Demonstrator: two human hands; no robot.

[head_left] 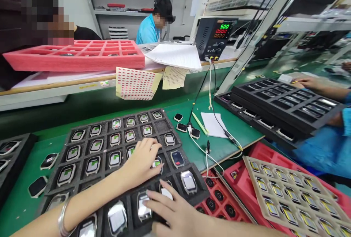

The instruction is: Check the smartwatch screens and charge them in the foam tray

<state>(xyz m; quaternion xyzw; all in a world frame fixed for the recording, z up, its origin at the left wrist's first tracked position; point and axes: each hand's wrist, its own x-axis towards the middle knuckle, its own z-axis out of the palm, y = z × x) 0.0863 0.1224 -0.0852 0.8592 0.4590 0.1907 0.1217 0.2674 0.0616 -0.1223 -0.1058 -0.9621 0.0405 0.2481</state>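
A black foam tray (161,125) lies on the green bench in front of me, its pockets filled with several small watch bodies (115,139). My left hand (142,160) rests on the tray's middle right, fingers curled down onto a watch body (157,163) in its pocket. At the tray's near edge my right hand (171,213) has its fingers stretched out, the tips touching a silver-backed watch body (165,192). Other face-down silver bodies (188,181) fill the front row.
A red tray (241,182) with a beige sheet of small parts (290,189) sits at the right. Black stacked trays (279,109) stand further right by another person's hand (308,82). Cables, a power supply (215,38), loose watch bodies (195,133) and a pink tray (76,56) lie beyond.
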